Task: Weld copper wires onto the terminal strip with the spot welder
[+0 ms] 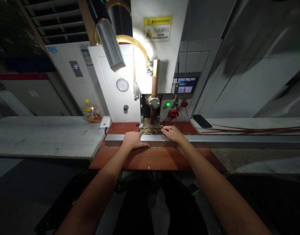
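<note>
A long silver metal bar lies across the reddish-brown worktable, in front of an upright copper electrode. My left hand grips the bar left of the electrode, its thumb along the front side and its fingers over the far edge. Just right of the electrode tip, my right hand reaches over the bar with thumb and forefinger pinched together. Whatever sits in that pinch is too small to make out. Beneath the electrode is a brass-coloured fixture, partly hidden behind the bar.
A white machine with a gauge, a lit green button and a screen stands ahead. Thin copper-coloured rods and a phone lie right. A bottle and a white box stand left. A lamp hangs above.
</note>
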Tool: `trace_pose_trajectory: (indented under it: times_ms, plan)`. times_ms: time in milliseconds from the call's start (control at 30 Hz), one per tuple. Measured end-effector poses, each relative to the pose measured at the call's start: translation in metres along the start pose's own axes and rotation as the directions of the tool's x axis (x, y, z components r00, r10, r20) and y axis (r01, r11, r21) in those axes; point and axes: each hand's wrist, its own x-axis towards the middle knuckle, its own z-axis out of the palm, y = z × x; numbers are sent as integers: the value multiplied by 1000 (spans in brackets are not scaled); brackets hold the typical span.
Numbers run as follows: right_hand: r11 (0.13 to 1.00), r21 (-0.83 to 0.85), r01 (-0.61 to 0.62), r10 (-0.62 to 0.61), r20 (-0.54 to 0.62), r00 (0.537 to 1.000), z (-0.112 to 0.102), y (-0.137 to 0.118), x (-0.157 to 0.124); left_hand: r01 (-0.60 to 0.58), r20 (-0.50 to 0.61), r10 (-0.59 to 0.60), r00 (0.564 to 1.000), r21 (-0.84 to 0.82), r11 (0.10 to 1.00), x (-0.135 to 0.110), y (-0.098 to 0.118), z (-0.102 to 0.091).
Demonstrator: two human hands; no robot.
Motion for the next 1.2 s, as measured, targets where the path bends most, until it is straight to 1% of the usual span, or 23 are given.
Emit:
trace_pose_trajectory:
  times_ms: [100,433,533,633,733,800,867,1067,1133,1200]
  plan:
    - [1000,14,-15,16,-32,999,-1,0,0,0,6,0,1000,-5,1000,-1,1,-1]
    - [1000,-1,-2,2,-99,995,-3,2,2,-7,-16,7,1000,-6,1000,-4,2,-4]
    - [999,-39,-30,25,-129,991,-4,2,2,-8,-18,8,1000,-6,1000,-4,3,-5]
    - [994,-67,-86,74,-171,982,-3,4,3,-3,-12,3,1000,-5,1000,-4,3,-5]
    - [985,-86,-148,124,-235,964,0,8,6,10,-5,-10,1000,-1,1000,-4,3,-6]
    - [975,-89,-202,167,-296,940,3,12,8,16,-2,-16,1000,3,1000,-4,4,-6]
    - [965,-76,-252,214,-333,918,4,14,10,17,-3,-17,1000,4,1000,-4,4,-6]
    - [920,-33,-390,356,-346,868,1,12,7,8,-14,-8,1000,3,1000,-4,2,-3]
    - [906,-31,-423,387,-350,853,1,11,6,5,-17,-5,1000,9,1000,-4,2,-3]
    - [899,-19,-438,405,-344,847,1,13,6,-1,-23,2,1000,11,1000,-3,2,-3]
